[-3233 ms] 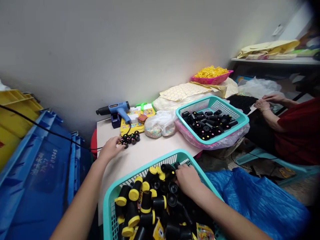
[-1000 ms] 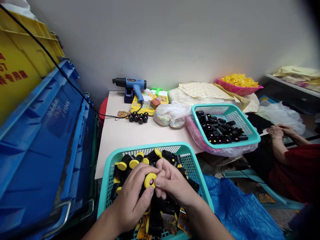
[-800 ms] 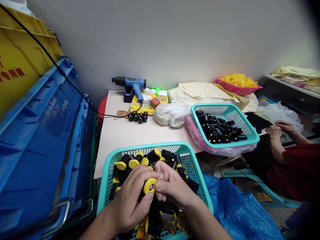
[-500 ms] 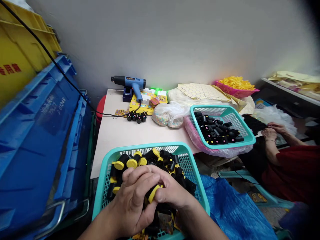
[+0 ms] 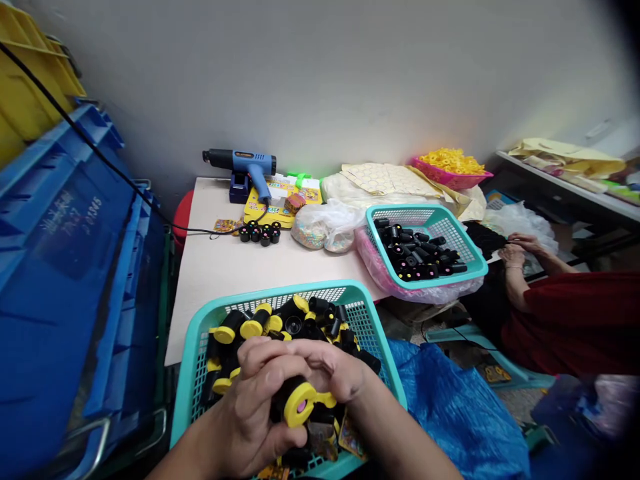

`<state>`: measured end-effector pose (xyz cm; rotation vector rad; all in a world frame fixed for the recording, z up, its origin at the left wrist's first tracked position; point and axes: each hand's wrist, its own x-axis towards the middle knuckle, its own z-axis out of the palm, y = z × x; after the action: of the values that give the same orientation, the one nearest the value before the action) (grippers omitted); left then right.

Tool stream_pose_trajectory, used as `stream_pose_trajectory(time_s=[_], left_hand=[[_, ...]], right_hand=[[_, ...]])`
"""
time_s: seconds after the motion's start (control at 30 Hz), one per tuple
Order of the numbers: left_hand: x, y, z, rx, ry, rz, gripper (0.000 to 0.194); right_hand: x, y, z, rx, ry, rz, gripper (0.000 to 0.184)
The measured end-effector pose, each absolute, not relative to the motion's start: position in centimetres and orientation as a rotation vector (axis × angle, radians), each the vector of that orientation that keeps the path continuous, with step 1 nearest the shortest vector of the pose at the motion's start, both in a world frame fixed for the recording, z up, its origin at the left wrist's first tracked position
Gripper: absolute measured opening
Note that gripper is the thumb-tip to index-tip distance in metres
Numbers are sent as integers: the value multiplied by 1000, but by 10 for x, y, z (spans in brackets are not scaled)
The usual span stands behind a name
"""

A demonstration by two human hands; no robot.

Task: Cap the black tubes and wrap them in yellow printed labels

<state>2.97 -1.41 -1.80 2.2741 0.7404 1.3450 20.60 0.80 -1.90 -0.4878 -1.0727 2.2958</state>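
Holding the yellow-capped black tube (image 5: 295, 409) over the near basket (image 5: 280, 293), left hand (image 5: 253, 408) is curling half-closed around it. Right hand (image 5: 346, 379) is cupping above that basket, fingertips hidden; cannot tell if gripping.

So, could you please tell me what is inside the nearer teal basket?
The nearer teal basket holds black cylinders, some with yellow caps, and printed packets. The left hand and right hand hide part of the middle, and what lies beneath the pile cannot be seen.
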Motion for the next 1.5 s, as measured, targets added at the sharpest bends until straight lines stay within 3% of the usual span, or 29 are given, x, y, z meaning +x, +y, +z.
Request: stream_pose_trajectory(time_s=[0.2,0.43,0.5,0.6,0.67,0.87,1.07,1.23,1.4,1.5], left_hand=[[26,-10,-42,2354,840,1271,51],[28,-15,-30,1970,894,1295,42],[20,-9,-21,1896,916,1299,35],[5,4,-15,1884,1034,1289,21],[1,12,-15,1957,1074,1229,17],[-2,39,-9,2363,1101,786,30],[-50,149,-8,2133,1721,753,34],[-55,240,-39,2243,1802,552,44],[-32,268,-63,2264,1876,471,50],[-26,269,-67,2226,1916,446,44]], right_hand=[[179,-2,-7,-706,-1234,1738,63],[201,-3,-1,-818,-1685,1483,66],[225,4,3,-1005,-1778,1356,55],[258,16,4,-1561,-1832,885,31],[267,24,-1,-1710,-2020,644,19],[245,44,-25,-1657,-2630,173,28],[241,56,-31,-1750,-2657,159,18],[250,54,-26,-1670,-2647,263,11],[261,45,-25,-1681,-2518,300,7],[262,41,-26,-1723,-2532,249,18]])
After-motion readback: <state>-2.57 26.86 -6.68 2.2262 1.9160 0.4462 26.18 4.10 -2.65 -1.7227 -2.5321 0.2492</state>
